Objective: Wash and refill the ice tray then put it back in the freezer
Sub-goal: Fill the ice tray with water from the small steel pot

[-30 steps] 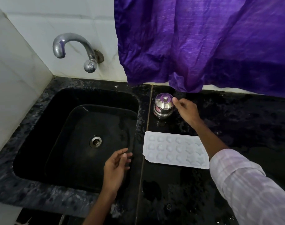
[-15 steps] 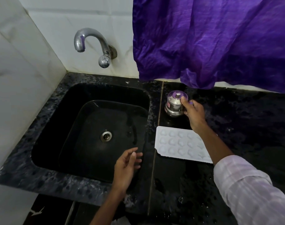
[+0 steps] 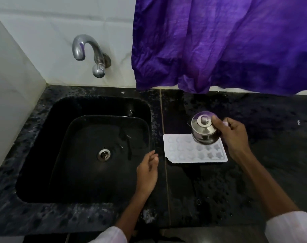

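Note:
A white ice tray (image 3: 186, 151) with several small moulded cavities lies flat on the black countertop (image 3: 254, 172), just right of the sink. My right hand (image 3: 235, 135) grips a small steel jug with a lid (image 3: 204, 130) and holds it lifted above the tray's far right part. My left hand (image 3: 147, 171) hovers with fingers apart over the right rim of the black sink (image 3: 44, 137), holding nothing.
A chrome tap (image 3: 89, 53) sticks out of the white tiled wall above the sink; no water runs. A purple cloth (image 3: 228, 41) hangs down over the back of the countertop. Water drops speckle the countertop near its front edge.
My right hand has closed on the steel jug and lifted it from the counter behind the tray to above the tray. My left hand has stayed by the sink rim.

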